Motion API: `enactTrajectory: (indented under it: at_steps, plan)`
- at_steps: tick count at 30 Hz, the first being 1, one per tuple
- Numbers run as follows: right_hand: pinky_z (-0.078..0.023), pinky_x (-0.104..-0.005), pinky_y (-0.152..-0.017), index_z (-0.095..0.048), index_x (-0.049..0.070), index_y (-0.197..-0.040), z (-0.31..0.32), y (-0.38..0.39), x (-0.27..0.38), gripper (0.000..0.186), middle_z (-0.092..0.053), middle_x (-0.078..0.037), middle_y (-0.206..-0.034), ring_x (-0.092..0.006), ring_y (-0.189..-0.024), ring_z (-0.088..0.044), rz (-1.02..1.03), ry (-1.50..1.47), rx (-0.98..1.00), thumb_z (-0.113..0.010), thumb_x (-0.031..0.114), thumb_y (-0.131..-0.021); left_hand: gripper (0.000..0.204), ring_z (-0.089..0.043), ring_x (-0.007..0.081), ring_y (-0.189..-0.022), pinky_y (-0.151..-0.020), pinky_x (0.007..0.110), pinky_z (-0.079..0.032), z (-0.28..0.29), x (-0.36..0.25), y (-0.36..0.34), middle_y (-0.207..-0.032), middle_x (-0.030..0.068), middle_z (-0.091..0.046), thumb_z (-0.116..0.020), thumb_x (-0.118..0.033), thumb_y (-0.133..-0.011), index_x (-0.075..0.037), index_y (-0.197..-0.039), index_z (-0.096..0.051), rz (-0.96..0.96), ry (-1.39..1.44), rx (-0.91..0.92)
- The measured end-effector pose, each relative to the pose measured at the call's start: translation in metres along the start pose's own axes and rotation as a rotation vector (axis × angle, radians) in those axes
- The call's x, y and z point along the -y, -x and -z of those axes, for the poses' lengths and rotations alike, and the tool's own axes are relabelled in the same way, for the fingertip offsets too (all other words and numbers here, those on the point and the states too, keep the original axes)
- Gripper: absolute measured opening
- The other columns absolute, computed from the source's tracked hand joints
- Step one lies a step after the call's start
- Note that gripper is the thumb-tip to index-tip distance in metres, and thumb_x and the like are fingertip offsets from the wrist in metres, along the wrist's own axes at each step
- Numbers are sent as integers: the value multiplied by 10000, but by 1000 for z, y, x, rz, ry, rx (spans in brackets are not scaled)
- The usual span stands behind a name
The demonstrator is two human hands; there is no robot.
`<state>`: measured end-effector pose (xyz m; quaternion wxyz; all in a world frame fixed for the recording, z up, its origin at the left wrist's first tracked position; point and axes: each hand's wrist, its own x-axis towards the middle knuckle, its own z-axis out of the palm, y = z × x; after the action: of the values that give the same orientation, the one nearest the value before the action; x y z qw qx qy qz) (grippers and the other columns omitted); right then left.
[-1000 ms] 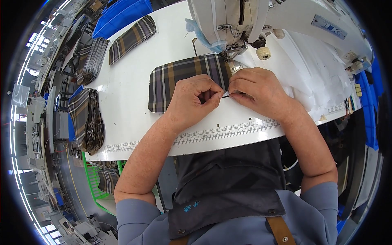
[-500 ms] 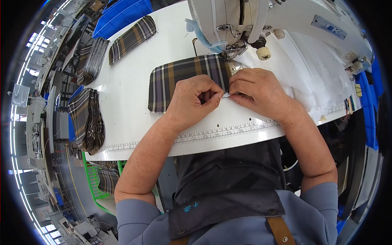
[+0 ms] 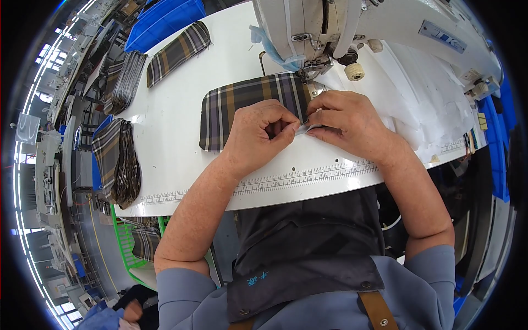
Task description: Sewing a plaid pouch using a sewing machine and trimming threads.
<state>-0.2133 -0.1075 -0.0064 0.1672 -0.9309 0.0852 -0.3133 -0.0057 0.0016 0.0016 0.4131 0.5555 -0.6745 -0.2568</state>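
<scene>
A dark plaid fabric piece [image 3: 234, 107] with rounded corners lies flat on the white table, its right end close to the needle area of a sewing machine [image 3: 316, 41]. At its near right corner, both my hands meet with bent fingers. My left hand [image 3: 258, 135] pinches thumb against forefinger over the front edge. Just to its right, my right hand [image 3: 349, 121] closes its fingertips at the fabric's corner. A small whitish strip [image 3: 302, 129] shows between the two sets of fingertips. Fingers hide most of what each hand grips.
Another plaid piece [image 3: 179, 54] lies at the far left. Plaid stacks [image 3: 114, 162] sit along the table's left edge, near a blue bin [image 3: 165, 25]. White sheet material [image 3: 410, 91] spreads right of the machine. A printed ruler [image 3: 308, 177] runs along the front edge.
My fingertips have shifted slightly at the fabric's corner, and more of the whitish strip shows between them. A person has come into view at the lower left. The fabric has hardly moved.
</scene>
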Motion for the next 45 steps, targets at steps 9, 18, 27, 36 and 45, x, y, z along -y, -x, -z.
enactTrajectory:
  at_steps: [9, 18, 27, 36, 45]
  plan:
    - [-557, -384, -704, -699, 71, -872, 1, 0, 1, 135, -686, -40, -936, -262, -844, -680, 15, -61, 5, -776, 106, -766, 82, -548, 62, -667, -592, 230, -433, 0, -1, 0, -824, 15, -648, -762, -5, -828, -16, -904, -735, 22, -12, 44]
    - [-524, -407, -659, -673, 61, -870, 2, 1, 2, 98, -658, -64, -818, -291, -769, -659, -49, -122, 35, -743, 96, -810, 297, -527, 110, -682, -613, 253, -458, -3, -1, 0, -847, 14, -627, -866, -84, -728, -66, -986, -721, -119, -120, 76]
    - [-523, -405, -650, -673, 58, -869, 3, 1, 2, 89, -659, -68, -802, -299, -738, -658, -58, -123, 26, -736, 93, -818, 184, -655, 188, -752, -658, 301, -522, -8, 8, 0, -894, 63, -686, -787, -22, -787, -46, -954, -714, -250, -265, 3]
    - [-527, -401, -659, -678, 68, -863, 1, 2, 2, 106, -673, -63, -804, -289, -741, -659, -57, -133, 0, -756, 88, -793, 105, -676, 235, -758, -665, 324, -530, -7, 7, -1, -863, 87, -695, -771, -38, -827, -25, -917, -718, -258, -276, 0]
    - [-533, -393, -708, -673, 69, -880, 0, 0, 1, 146, -668, -56, -900, -274, -867, -646, -22, -94, -26, -766, 72, -767, 82, -642, 212, -706, -631, 315, -504, -7, 4, 0, -820, 79, -667, -762, -43, -848, -19, -909, -714, -211, -259, 12]
